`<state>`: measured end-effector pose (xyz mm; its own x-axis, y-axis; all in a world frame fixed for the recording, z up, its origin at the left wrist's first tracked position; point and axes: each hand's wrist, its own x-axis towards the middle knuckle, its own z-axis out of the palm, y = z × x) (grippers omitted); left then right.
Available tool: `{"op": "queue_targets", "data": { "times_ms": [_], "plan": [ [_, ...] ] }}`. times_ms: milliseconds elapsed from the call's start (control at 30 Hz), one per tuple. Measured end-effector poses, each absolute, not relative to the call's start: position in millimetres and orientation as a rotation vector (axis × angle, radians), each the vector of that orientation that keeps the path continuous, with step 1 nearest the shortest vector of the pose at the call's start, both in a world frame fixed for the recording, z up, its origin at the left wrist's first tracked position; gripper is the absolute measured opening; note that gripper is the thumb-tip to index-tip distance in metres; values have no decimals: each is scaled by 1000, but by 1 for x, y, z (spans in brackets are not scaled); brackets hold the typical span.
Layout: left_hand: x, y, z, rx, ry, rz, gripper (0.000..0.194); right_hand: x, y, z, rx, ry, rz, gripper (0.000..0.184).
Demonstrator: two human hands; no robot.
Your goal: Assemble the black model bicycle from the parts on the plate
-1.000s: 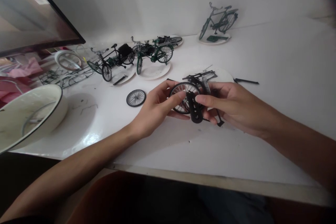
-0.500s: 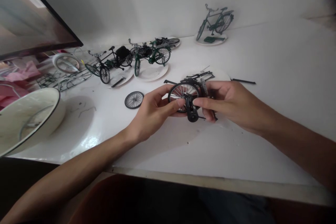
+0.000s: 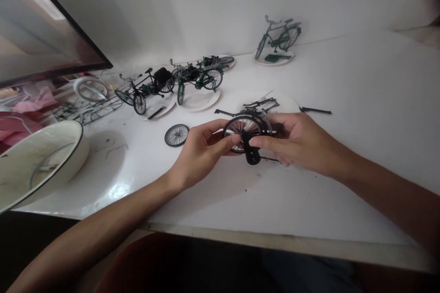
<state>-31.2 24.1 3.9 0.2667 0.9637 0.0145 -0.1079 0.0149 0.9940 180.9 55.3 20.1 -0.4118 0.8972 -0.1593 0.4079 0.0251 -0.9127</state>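
Observation:
Between my hands, above the white table, is a partly built black model bicycle (image 3: 252, 121) with one spoked wheel facing me. My left hand (image 3: 209, 146) grips that wheel, thumb near the hub. With its thumb against a black chain cover (image 3: 252, 149), my right hand (image 3: 288, 139) holds the frame from the other side; its other fingers are partly hidden behind. A loose spoked wheel (image 3: 176, 135) lies flat just left of my left hand. Behind my hands, a white paper plate (image 3: 290, 104) bears thin black parts (image 3: 261, 102).
Finished-looking model bicycles (image 3: 147, 84) stand on paper plates at the back left, and a green one (image 3: 280, 36) at the back right. An enamel basin (image 3: 74, 146) occupies the left edge. A dark bar (image 3: 316, 111) lies right of the near plate. A screen (image 3: 51, 23) overhangs the upper left.
The right fingers have shifted around the frame, and the chain cover has turned slightly between the thumbs. The whole view has moved a little; both hands still hold the model bicycle.

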Motion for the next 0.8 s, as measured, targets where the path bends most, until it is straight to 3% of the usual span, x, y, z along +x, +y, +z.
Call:
{"op": "queue_targets", "data": {
  "times_ms": [367, 600, 800],
  "plan": [
    [-28, 22, -3, 1183, 935, 1252, 17, 182, 52, 17, -1268, -1892, 1233, 31],
    [-30, 20, 0, 1345, 879, 1304, 10, 184, 48, 18, -1052, -2053, 925, 27],
    [-30, 17, 6, 1308, 924, 1231, 8, 185, 46, 28, -1198, -2029, 1053, 27]
  ]
}}
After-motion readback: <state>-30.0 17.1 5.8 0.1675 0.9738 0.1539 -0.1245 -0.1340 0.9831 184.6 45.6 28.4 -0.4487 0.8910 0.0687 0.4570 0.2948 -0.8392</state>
